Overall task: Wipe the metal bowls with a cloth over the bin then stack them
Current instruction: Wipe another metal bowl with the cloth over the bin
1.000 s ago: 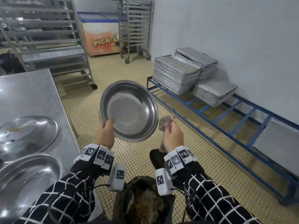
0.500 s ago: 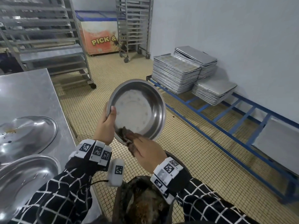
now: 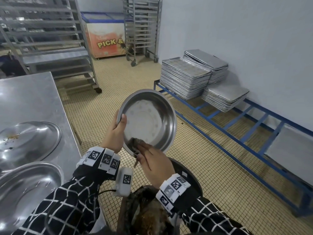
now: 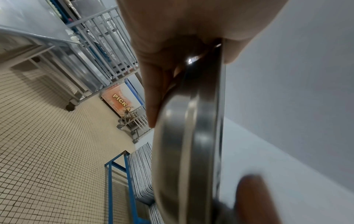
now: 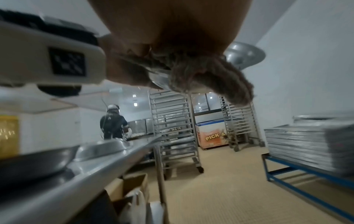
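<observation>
My left grip (image 3: 113, 134) clamps bowl (image 3: 152, 119) rim, right grip (image 3: 152, 165) holds cloth (image 3: 133, 143) inside, over bin (image 3: 194, 179); table bowls (image 3: 28, 187) seemingly unwiped, unstacked.

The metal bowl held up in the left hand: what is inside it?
Inside the bowl, the right hand holds a brownish cloth against its lower wall. Elsewhere only metal shows; the patch under the cloth is covered.

Head view looks down on the bowl (image 3: 152, 116); both wrist views sit close against it; all share the freezer (image 3: 105, 39).
</observation>
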`<state>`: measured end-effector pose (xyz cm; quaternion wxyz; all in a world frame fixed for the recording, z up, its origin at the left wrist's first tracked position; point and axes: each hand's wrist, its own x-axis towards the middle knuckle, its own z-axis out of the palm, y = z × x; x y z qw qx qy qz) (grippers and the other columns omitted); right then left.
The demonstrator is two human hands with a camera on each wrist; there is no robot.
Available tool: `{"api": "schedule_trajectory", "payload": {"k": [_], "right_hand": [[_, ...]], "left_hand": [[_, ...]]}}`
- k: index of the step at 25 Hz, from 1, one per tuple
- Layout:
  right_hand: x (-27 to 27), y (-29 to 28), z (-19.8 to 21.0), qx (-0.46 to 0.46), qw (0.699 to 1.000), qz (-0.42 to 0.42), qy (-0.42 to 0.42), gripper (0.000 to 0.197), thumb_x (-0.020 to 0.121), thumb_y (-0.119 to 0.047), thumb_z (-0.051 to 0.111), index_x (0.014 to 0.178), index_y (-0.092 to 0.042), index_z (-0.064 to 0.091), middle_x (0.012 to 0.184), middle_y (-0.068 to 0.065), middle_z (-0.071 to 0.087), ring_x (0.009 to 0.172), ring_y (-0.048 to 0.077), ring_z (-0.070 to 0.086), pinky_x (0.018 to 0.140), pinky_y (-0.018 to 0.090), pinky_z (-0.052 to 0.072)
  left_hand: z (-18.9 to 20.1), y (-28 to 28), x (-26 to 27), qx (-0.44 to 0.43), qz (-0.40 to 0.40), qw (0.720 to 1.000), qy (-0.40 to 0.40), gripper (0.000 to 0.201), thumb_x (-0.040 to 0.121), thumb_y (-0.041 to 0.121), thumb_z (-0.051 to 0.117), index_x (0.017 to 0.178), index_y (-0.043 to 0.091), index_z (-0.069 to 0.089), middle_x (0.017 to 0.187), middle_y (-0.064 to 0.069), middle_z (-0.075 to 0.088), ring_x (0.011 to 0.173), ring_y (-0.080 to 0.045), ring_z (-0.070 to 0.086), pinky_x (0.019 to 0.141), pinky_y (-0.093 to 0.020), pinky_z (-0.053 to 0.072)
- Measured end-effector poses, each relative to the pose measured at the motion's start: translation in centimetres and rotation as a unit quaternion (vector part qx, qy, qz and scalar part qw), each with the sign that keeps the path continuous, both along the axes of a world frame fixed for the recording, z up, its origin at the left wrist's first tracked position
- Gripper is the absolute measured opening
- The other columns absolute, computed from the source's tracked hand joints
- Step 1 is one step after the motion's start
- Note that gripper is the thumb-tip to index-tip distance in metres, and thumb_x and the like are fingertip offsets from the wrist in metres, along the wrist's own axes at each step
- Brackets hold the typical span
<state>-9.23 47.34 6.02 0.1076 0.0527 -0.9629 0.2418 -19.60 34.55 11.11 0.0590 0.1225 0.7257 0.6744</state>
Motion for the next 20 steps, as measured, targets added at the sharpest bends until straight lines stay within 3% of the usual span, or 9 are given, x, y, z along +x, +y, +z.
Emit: {"api": "schedule_trajectory", "payload": {"k": [3,5,8,10,11,13,15,17,20], "right_hand": [[0.4,3.2,-1.1,0.115,0.991,-0.044,-0.050,0.062,0.095,-0.051,0.001,0.146,-0.031,0.029,0.151,-0.011,0.033,0.142,0.010,0.022,0.119,0.042,0.012],[-0.1,5.4,-1.5,0.175,0.975,-0.099,-0.097,0.071,0.088,-0.052,-0.012,0.150,-0.028,0.013,0.158,-0.008,0.010,0.146,0.015,-0.002,0.117,0.045,-0.007],[-1.8,8.4,-1.2,0.146,0.971,-0.150,-0.112,0.060,0.096,-0.049,0.003,0.147,-0.023,-0.013,0.156,-0.004,-0.019,0.142,0.020,-0.020,0.118,0.043,-0.005],[-2.7,9.5,-0.6,0.077,0.980,-0.151,-0.101,0.059,0.101,-0.039,0.018,0.147,-0.018,-0.011,0.156,-0.001,-0.018,0.144,0.019,-0.014,0.119,0.039,0.008],[-3.0,9.8,-0.2,0.025,0.984,-0.148,-0.100,0.057,0.102,-0.033,0.024,0.149,-0.017,-0.005,0.157,-0.003,-0.013,0.145,0.017,-0.006,0.117,0.036,0.020],[-3.2,10.2,0.9,-0.086,0.979,-0.146,-0.111,0.053,0.102,-0.022,0.029,0.151,-0.021,0.010,0.158,-0.010,0.000,0.143,0.011,0.016,0.102,0.021,0.038],[-3.3,10.7,1.8,-0.141,0.971,-0.127,-0.148,0.052,0.100,-0.013,0.032,0.150,-0.022,0.020,0.157,-0.012,0.012,0.138,0.012,0.030,0.098,0.017,0.032],[-3.2,11.3,1.9,-0.093,0.976,-0.087,-0.179,0.055,0.099,-0.007,0.037,0.149,-0.019,0.021,0.157,-0.008,0.016,0.136,0.016,0.035,0.103,0.019,0.031],[-3.0,11.7,1.3,-0.029,0.987,-0.057,-0.146,0.059,0.096,-0.008,0.046,0.149,-0.017,0.021,0.153,-0.004,0.027,0.134,0.013,0.037,0.108,0.022,0.028]], "left_hand": [[0.2,0.0,0.4,-0.014,-0.019,1.000,-0.001,0.037,0.102,0.037,0.034,0.134,0.022,0.045,0.110,0.012,0.060,0.096,0.002,0.058,0.069,-0.007,0.047],[-0.1,0.0,0.7,-0.026,-0.048,0.998,-0.015,0.037,0.102,0.037,0.033,0.132,0.021,0.048,0.109,0.009,0.062,0.095,-0.002,0.060,0.069,-0.009,0.047],[-1.0,0.3,0.9,-0.055,-0.063,0.995,-0.051,0.035,0.102,0.038,0.032,0.119,0.019,0.057,0.100,0.002,0.066,0.091,-0.016,0.064,0.072,-0.022,0.049],[-1.6,0.6,1.1,-0.060,-0.074,0.992,-0.086,0.036,0.102,0.041,0.033,0.108,0.018,0.061,0.091,-0.005,0.069,0.084,-0.026,0.066,0.074,-0.034,0.054],[-2.0,0.8,1.2,-0.065,-0.083,0.989,-0.106,0.037,0.101,0.043,0.034,0.106,0.017,0.061,0.087,-0.008,0.069,0.078,-0.028,0.067,0.072,-0.037,0.056],[-2.5,0.8,1.4,-0.077,-0.087,0.983,-0.140,0.037,0.101,0.044,0.034,0.104,0.017,0.059,0.077,-0.008,0.068,0.063,-0.023,0.066,0.059,-0.033,0.057],[-2.8,0.6,1.5,-0.089,-0.083,0.979,-0.165,0.039,0.101,0.044,0.034,0.103,0.014,0.059,0.074,-0.008,0.067,0.058,-0.022,0.064,0.052,-0.029,0.055],[-3.2,0.2,1.4,-0.083,-0.087,0.975,-0.188,0.045,0.100,0.045,0.036,0.108,0.008,0.060,0.078,-0.010,0.067,0.063,-0.026,0.064,0.058,-0.033,0.055],[-3.4,-0.1,1.4,-0.087,-0.095,0.968,-0.213,0.050,0.100,0.047,0.036,0.111,0.004,0.059,0.084,-0.017,0.068,0.069,-0.032,0.064,0.062,-0.038,0.056]]}}
